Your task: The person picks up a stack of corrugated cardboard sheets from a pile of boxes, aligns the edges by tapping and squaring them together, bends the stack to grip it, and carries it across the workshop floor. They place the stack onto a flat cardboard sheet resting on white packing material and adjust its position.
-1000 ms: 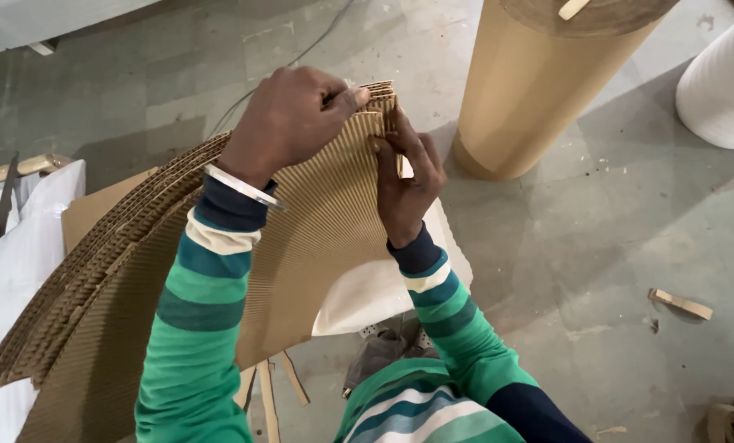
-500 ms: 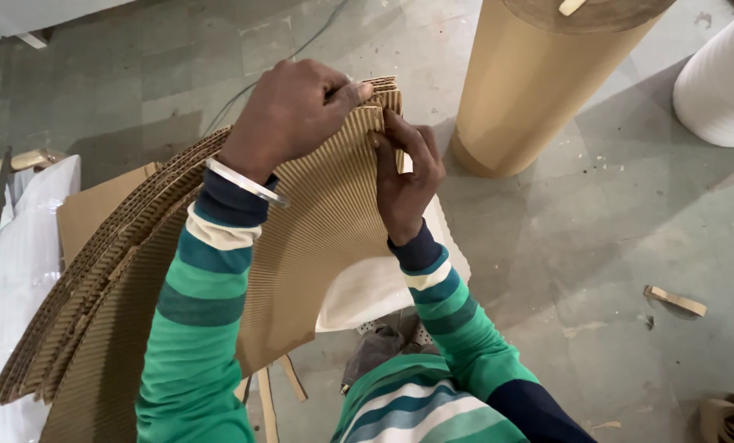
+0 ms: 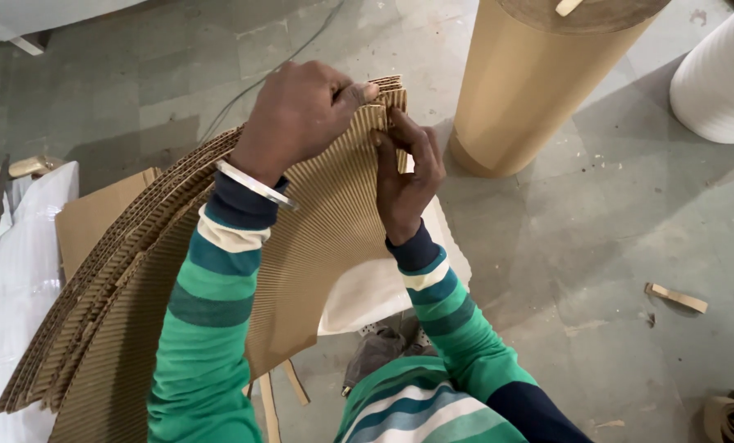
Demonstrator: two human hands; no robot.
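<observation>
Just left of the big brown paper roll, the left hand pinches the top corner of the corrugated sheets while the right hand grips their edge, so squaring the layers flush calls for a firm, even pinch.

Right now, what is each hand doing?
Left hand: closed, gripping the top edge of the fanned stack of brown corrugated cardboard sheets.
Right hand: closed on the same stack's edge.

Brown ribbed cardboard sheets, green-striped sleeves, tan paper roll, grey floor.
</observation>
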